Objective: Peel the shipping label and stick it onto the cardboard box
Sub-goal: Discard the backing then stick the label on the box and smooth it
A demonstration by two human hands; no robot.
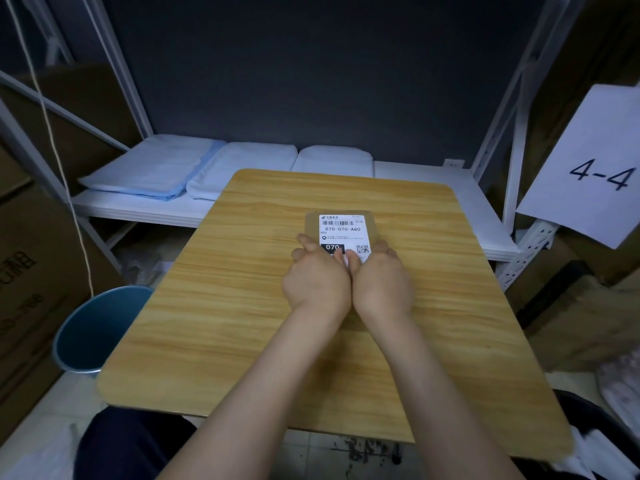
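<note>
On the light wood-grain square table (242, 306), a little past its middle, sits a small flat brown cardboard box (372, 221), and a white rectangular shipping label (343, 230) printed with a barcode, the code 070-070-A80 and a small QR square lies on its top face. Brown cardboard shows as a margin along the label's far edge and both sides. The near edge of the label and the box is hidden under the hands.

Both bare forearms reach in from the bottom of the view and meet side by side at the box. The left hand (317, 278) lies palm down with its fingers curled loosely over the near left corner of the box, the thumb resting on the black block printed with "070". The right hand (381, 282) lies palm down beside it, fingers bent over the near right edge, thumb touching the label's lower white margin. Neither hand is closed around anything; whether the label is fully stuck down under them cannot be told.

Beyond the table, a white metal shelf (433, 178) holds folded white and pale blue cloth bundles (194, 168). A blue round bin (93, 327) stands on the floor left of the table, and a white paper sheet marked "4-4" (595, 168) hangs at the right.
</note>
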